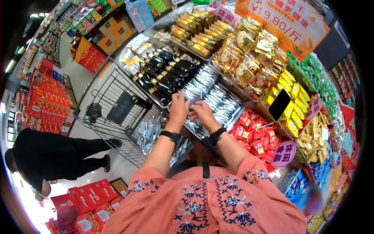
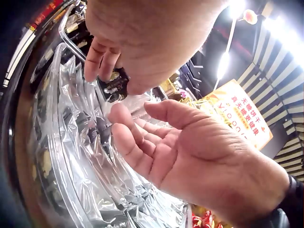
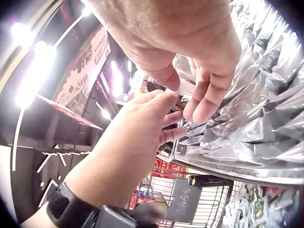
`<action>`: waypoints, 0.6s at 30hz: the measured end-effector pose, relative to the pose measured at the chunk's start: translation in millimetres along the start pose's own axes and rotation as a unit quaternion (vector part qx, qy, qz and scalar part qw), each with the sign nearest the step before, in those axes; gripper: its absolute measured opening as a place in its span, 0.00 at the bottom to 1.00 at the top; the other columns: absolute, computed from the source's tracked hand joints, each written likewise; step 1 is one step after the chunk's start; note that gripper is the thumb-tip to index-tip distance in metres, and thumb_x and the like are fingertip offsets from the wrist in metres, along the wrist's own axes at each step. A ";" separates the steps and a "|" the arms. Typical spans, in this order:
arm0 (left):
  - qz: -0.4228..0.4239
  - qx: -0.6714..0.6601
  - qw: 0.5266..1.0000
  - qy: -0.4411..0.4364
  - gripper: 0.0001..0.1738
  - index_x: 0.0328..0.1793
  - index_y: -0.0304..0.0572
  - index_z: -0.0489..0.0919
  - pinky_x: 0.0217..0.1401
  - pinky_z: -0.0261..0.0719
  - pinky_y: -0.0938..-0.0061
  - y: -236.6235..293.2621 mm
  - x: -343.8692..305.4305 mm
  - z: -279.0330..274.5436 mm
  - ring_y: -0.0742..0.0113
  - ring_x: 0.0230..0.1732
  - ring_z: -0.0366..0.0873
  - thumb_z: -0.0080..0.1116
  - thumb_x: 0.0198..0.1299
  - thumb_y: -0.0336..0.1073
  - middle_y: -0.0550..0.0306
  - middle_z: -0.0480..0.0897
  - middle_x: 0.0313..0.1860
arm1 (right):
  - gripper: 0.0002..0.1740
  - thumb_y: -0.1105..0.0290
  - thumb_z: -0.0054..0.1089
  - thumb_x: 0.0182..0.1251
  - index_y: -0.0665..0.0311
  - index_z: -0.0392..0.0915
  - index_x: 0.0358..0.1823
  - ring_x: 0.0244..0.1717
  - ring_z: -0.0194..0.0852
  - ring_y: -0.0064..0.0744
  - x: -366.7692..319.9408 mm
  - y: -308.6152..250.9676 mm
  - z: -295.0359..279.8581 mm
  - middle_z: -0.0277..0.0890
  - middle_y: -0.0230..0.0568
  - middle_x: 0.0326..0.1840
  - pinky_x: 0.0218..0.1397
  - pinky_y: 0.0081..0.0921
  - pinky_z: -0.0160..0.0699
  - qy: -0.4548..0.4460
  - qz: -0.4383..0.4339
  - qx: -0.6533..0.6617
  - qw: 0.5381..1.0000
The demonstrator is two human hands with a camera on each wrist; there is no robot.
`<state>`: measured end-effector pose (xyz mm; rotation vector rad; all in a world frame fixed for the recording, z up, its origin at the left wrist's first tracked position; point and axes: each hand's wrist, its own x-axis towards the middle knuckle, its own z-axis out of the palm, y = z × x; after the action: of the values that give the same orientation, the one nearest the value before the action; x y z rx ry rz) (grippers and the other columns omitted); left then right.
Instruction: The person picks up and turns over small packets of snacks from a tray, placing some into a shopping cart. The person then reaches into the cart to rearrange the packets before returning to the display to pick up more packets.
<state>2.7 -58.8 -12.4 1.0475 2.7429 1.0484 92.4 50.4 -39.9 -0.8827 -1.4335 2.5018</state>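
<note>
My left hand (image 1: 179, 109) and right hand (image 1: 202, 112) meet over a clear-walled tray of silver packets (image 1: 224, 105). Between the fingertips shows a bit of shiny silver wrapper, which both hands pinch; its far side is hidden by the fingers. In the left wrist view the right hand (image 2: 185, 147) is palm up with curled fingers, and the left hand (image 2: 156, 38) comes down from above. The right wrist view has the right thumb and fingers (image 3: 204, 102) bent round the wrapper, the left hand (image 3: 133, 128) close against them.
A shopping cart (image 1: 102, 91) stands left of the display, with grey-silver packets (image 1: 152, 130) inside. Black packets (image 1: 167, 74), gold packets (image 1: 249, 50) and red packets (image 1: 255, 132) fill neighbouring trays. A person in black (image 1: 50, 156) is beyond the cart, near stacked red boxes (image 1: 91, 199).
</note>
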 end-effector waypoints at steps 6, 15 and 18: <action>0.011 0.015 1.000 0.005 0.34 0.71 0.38 0.67 0.55 0.79 0.53 -1.7 0.7 -2.5 0.35 0.55 0.77 0.66 0.59 0.33 0.36 0.72 0.59 | 0.25 0.71 0.59 0.70 0.76 0.61 0.62 0.32 0.85 0.36 -9.0 -5.6 0.7 0.78 0.53 0.46 0.27 0.27 0.85 0.003 0.014 -0.004 1.000; 0.002 -0.002 1.000 0.015 0.38 0.73 0.37 0.63 0.58 0.78 0.54 -1.6 -16.7 -17.2 0.34 0.60 0.74 0.67 0.58 0.32 0.37 0.71 0.60 | 0.29 0.71 0.62 0.68 0.76 0.59 0.65 0.34 0.86 0.38 -31.5 -2.3 -17.5 0.79 0.50 0.46 0.28 0.28 0.85 -0.003 -0.004 -0.015 1.000; -0.009 -0.033 0.999 0.013 0.36 0.72 0.37 0.65 0.59 0.78 0.53 1.8 -22.0 -27.5 0.34 0.61 0.74 0.67 0.59 0.32 0.37 0.72 0.61 | 0.28 0.70 0.61 0.68 0.75 0.61 0.64 0.36 0.85 0.38 -42.9 -13.8 -9.4 0.79 0.49 0.46 0.29 0.27 0.84 -0.007 0.000 -0.020 1.000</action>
<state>14.0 -87.0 5.4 1.0055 2.7125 1.1483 130.4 48.5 -13.9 -0.8746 -1.4932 2.4926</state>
